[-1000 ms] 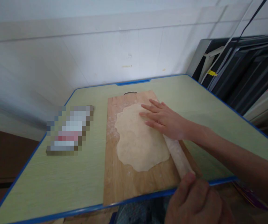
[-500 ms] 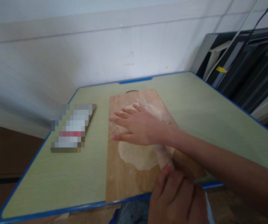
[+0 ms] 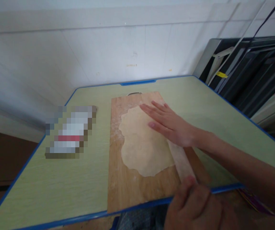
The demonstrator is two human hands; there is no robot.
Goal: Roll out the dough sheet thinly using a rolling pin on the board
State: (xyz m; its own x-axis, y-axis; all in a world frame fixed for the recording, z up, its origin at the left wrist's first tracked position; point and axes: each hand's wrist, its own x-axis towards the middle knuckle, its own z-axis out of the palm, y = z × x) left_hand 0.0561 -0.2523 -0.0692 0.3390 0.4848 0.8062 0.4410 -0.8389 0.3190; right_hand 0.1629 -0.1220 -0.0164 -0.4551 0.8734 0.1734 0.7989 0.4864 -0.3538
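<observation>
A thin, wavy-edged sheet of dough [image 3: 144, 143] lies flat on a wooden board [image 3: 123, 195] dusted with flour. Along the dough's right edge runs a floury rolling pin [image 3: 182, 159], slanting towards me. My left hand [image 3: 197, 207], at the bottom, is closed around the pin's near end. Over the pin's farther part lies my right hand [image 3: 171, 123], palm down, its fingers stretched out to the left above the dough. The pin's far end is hidden under that hand.
The board stands on a pale green table [image 3: 87, 182] with a blue rim. To its left lies a pixelated flat object [image 3: 71, 131]. A white wall [image 3: 104, 54] rises behind the table, and dark panels [image 3: 254, 70] lean at the right.
Both hands and the rolling pin have shifted right, from across the dough to its right edge. More of the dough's surface now shows. The view has tilted slightly.
</observation>
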